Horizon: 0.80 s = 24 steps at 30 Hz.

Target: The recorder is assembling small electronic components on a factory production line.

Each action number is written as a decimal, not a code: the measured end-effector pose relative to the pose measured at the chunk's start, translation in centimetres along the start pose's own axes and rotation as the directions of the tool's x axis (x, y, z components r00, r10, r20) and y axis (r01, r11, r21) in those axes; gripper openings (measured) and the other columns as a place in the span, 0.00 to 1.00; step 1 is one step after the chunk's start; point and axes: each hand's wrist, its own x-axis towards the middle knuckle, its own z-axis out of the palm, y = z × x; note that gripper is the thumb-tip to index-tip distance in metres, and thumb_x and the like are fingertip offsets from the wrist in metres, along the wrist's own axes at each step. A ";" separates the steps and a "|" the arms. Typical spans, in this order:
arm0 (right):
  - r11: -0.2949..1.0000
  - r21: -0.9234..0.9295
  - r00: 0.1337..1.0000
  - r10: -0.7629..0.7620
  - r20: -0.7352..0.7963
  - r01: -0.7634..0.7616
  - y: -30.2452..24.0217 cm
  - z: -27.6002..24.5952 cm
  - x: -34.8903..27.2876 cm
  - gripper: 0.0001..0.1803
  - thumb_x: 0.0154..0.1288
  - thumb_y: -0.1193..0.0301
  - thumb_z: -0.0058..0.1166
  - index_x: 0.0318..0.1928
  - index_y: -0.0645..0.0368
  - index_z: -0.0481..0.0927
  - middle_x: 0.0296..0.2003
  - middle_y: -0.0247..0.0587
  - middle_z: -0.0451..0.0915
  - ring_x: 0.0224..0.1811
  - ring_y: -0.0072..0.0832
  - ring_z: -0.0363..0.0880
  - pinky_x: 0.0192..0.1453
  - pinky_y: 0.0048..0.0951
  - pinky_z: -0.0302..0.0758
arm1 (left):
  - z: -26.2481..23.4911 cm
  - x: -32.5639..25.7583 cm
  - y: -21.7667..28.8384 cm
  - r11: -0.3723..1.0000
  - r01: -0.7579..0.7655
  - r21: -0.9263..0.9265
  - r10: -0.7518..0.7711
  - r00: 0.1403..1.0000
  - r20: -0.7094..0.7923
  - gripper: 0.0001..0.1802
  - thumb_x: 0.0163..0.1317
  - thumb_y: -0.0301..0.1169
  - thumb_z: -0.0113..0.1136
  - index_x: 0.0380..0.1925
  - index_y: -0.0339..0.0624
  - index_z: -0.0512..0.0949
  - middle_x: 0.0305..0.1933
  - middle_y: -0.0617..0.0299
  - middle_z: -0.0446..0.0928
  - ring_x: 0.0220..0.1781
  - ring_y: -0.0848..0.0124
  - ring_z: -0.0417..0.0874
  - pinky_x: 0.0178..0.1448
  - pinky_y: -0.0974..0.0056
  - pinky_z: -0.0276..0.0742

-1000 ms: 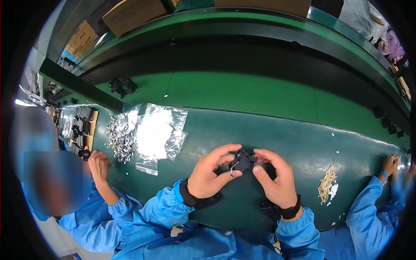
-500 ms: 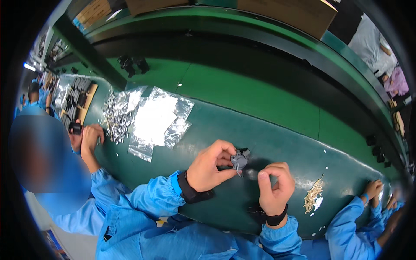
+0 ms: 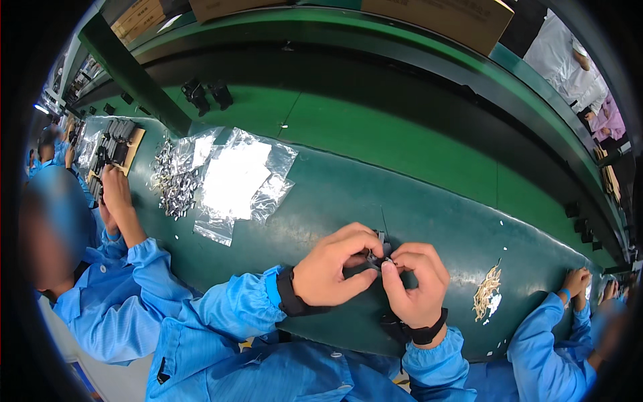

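A small dark grey plastic part (image 3: pixel 384 249) is gripped in the fingers of my left hand (image 3: pixel 331 271), held over the green table. Its details are mostly hidden behind the fingers. A thin dark line, like a wire, sticks up just beyond it. My right hand (image 3: pixel 423 285) meets the part from the right, thumb and forefinger pinched together at its edge. Whatever lies between those fingertips is too small to make out. To the right of that hand, a little heap of tan strips (image 3: pixel 486 293) lies on the table beside white scraps (image 3: pixel 495 305).
Clear plastic bags with a white sheet (image 3: pixel 234 181) lie left of centre, beside a pile of small shiny parts (image 3: pixel 177 187). A co-worker's hands (image 3: pixel 117 197) work at far left near a board of dark parts (image 3: pixel 119 144). Black pieces (image 3: pixel 206 97) stand on the green conveyor (image 3: pixel 402 144).
My right hand has moved left and up to the plastic part, closing the gap between my hands. The left co-worker's hands have moved toward the board of dark parts.
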 end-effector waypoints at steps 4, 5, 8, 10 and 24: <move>0.984 -0.165 0.996 -0.051 0.076 0.063 -0.2 -0.1 0.1 0.10 0.53 0.78 0.69 0.35 0.60 0.81 0.37 0.41 0.81 0.34 0.34 0.81 0.35 0.31 0.79 | 0.4 -0.6 0.6 0.996 -0.085 -0.018 0.085 0.996 0.008 0.13 0.66 0.28 0.63 0.47 0.32 0.75 0.50 0.52 0.71 0.46 0.68 0.79 0.48 0.66 0.83; 0.981 -0.172 0.992 -0.070 0.108 0.088 -0.4 -0.3 0.3 0.10 0.52 0.77 0.70 0.35 0.60 0.82 0.37 0.40 0.81 0.35 0.36 0.81 0.37 0.33 0.79 | 0.4 -0.7 0.8 0.998 -0.070 0.008 0.070 0.998 -0.004 0.11 0.67 0.27 0.62 0.45 0.32 0.76 0.48 0.52 0.72 0.44 0.68 0.79 0.47 0.66 0.82; 0.975 -0.169 0.982 -0.123 0.144 0.147 -0.2 -0.3 0.8 0.10 0.51 0.77 0.71 0.34 0.59 0.83 0.39 0.39 0.81 0.36 0.38 0.80 0.38 0.35 0.78 | 0.3 -0.8 1.4 0.999 -0.008 0.053 0.009 0.999 -0.031 0.08 0.68 0.26 0.60 0.42 0.31 0.77 0.46 0.52 0.73 0.40 0.69 0.80 0.45 0.66 0.82; 0.970 -0.160 0.976 -0.161 0.148 0.184 -0.1 -0.2 0.8 0.10 0.51 0.77 0.71 0.34 0.59 0.83 0.39 0.38 0.81 0.37 0.37 0.80 0.38 0.36 0.78 | 0.2 -0.8 1.5 0.997 0.037 0.071 -0.033 0.998 -0.048 0.07 0.69 0.25 0.59 0.41 0.31 0.77 0.46 0.52 0.73 0.40 0.69 0.80 0.46 0.67 0.82; 0.996 -0.080 0.999 0.034 -0.001 -0.034 -0.1 0.1 0.5 0.10 0.55 0.81 0.69 0.39 0.63 0.86 0.42 0.43 0.82 0.41 0.35 0.83 0.42 0.30 0.80 | 0.2 -0.4 1.6 0.996 0.040 0.077 -0.033 0.995 -0.089 0.09 0.72 0.22 0.53 0.46 0.29 0.79 0.48 0.51 0.76 0.43 0.67 0.83 0.48 0.67 0.81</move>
